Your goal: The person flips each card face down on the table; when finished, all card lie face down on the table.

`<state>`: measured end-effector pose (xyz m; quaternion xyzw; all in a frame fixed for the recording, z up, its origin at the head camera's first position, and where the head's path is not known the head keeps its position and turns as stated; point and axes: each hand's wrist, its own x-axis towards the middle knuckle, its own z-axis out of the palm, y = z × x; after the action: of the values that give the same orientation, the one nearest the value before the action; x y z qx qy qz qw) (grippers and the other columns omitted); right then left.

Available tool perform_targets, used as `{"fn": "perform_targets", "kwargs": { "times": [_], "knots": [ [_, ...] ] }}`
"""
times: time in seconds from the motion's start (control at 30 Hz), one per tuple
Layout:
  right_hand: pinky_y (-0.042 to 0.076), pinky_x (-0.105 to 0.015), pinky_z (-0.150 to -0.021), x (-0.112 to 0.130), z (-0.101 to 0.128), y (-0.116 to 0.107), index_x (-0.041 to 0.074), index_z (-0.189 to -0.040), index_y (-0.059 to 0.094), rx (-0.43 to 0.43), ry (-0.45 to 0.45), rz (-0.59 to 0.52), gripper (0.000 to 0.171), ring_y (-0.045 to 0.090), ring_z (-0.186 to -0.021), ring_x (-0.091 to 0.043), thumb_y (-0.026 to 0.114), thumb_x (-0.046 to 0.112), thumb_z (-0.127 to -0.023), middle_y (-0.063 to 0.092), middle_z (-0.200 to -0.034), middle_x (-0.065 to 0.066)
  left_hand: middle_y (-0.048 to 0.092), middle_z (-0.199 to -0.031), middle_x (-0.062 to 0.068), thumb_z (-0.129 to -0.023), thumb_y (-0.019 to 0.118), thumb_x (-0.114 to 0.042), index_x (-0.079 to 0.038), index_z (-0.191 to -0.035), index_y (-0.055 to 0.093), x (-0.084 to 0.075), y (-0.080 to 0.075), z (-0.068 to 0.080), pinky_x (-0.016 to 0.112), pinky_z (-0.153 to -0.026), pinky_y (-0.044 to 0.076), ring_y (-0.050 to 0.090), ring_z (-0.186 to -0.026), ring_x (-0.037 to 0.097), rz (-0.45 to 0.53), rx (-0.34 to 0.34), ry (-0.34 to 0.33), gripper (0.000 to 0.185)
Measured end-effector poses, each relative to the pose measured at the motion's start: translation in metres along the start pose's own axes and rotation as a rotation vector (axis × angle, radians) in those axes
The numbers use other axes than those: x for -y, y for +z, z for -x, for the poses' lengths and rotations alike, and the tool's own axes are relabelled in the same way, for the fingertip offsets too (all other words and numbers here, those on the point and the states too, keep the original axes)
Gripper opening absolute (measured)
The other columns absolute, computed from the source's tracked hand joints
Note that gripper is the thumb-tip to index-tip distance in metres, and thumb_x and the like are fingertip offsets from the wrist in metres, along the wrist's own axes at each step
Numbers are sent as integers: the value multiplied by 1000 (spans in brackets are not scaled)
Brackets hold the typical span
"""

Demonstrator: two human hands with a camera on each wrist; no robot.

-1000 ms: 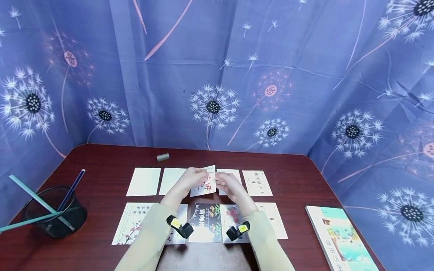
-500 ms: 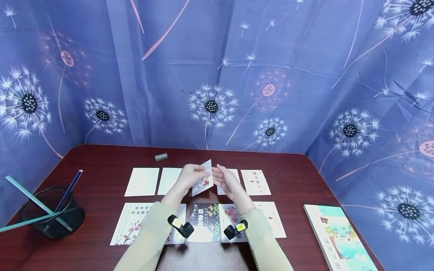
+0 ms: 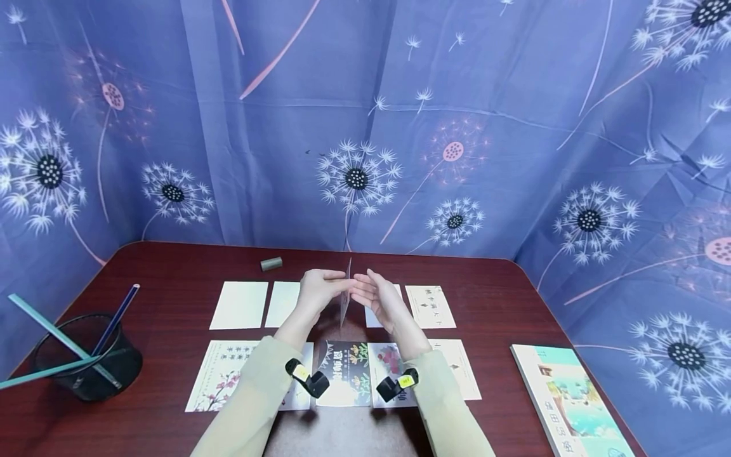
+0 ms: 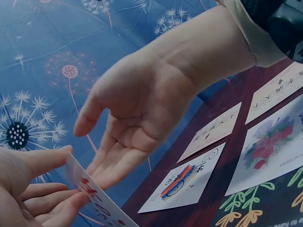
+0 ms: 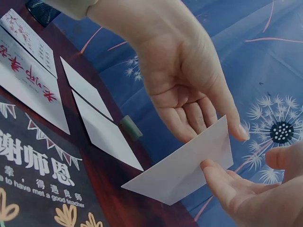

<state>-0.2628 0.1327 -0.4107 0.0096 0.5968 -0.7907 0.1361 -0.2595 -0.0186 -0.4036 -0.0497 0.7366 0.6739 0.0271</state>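
Observation:
My left hand (image 3: 316, 293) pinches a small card (image 3: 345, 298) between thumb and fingers above the middle of the table. The card stands edge-on in the head view. Red Chinese characters mark one face of the card (image 4: 90, 189) in the left wrist view, while the right wrist view shows its plain white back (image 5: 182, 165). Close by on the right, my right hand (image 3: 384, 301) has its fingers extended and its thumb apart. A fingertip of this right hand (image 5: 251, 189) appears to touch the white back.
Two blank white cards (image 3: 238, 306) lie at the back left, and a printed card (image 3: 431, 307) at the back right. Larger cards, one black (image 3: 344, 374), form a front row. A grey eraser-like block (image 3: 271, 263), mesh pencil cup (image 3: 85, 362) and book (image 3: 573, 400) surround them.
The card in my left hand has turned from showing its red-lettered face to standing edge-on. My right hand stays beside it, fingers extended.

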Motion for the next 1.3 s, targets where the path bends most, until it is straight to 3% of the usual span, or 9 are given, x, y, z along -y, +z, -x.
{"fn": "perform_targets", "kwargs": {
  "times": [0.1, 0.2, 0.3, 0.43, 0.53, 0.9, 1.3],
  "knots": [
    [58, -17, -80, 3, 1, 1, -20, -139, 37, 7, -1, -7, 52, 68, -81, -6, 33, 20, -105, 68, -95, -3, 70, -115, 21, -81, 79, -15, 5, -118, 68, 1, 1, -1, 37, -90, 58, 70, -104, 28, 20, -10, 5, 44],
    [58, -17, -79, 4, 1, 0, -19, -139, 37, 4, -2, -10, 52, 68, -79, -5, 33, 20, -105, 69, -93, -3, 70, -113, 22, -81, 79, -14, 5, -120, 66, 3, 1, -4, 36, -91, 57, 69, -105, 27, 68, 5, -8, 45],
    [58, -18, -80, 4, 1, -1, -19, -139, 37, 2, -9, 0, 51, 69, -81, -5, 33, 19, -106, 71, -106, -16, 68, -117, 23, -84, 75, -10, 6, -124, 64, 6, 0, -6, 36, -94, 56, 67, -109, 28, 129, 32, -33, 44],
    [58, -20, -83, 1, -1, -3, -18, -139, 37, 17, -14, 22, 50, 70, -84, -5, 34, 19, -106, 56, -131, -32, 65, -122, 24, -88, 68, -5, 6, -126, 61, 11, -3, -8, 37, -97, 54, 67, -110, 27, 169, 47, -68, 40],
    [57, -19, -85, -2, -4, -5, -17, -140, 37, 31, -1, 37, 50, 70, -85, -5, 34, 19, -106, 51, -134, -34, 64, -124, 25, -90, 63, -4, 7, -126, 61, 16, -6, -9, 37, -98, 54, 67, -109, 27, 165, 29, -79, 38],
    [56, -22, -90, -19, -6, -11, -14, -137, 45, 7, 41, 123, 48, 70, -98, -12, 38, 21, -105, 57, -131, -30, 57, -132, 26, -92, 56, -2, 8, -129, 58, 42, -15, -9, 43, -106, 48, 56, -124, 35, 139, -28, -119, 38],
    [55, -28, -95, -28, -8, -14, -13, -135, 47, 5, 107, 215, 45, 68, -107, -19, 42, 17, -102, 59, -129, -29, 57, -132, 29, -89, 55, 0, 11, -129, 56, 54, -18, -7, 44, -105, 49, 56, -123, 37, 69, -38, -124, 41]
  ]
}}
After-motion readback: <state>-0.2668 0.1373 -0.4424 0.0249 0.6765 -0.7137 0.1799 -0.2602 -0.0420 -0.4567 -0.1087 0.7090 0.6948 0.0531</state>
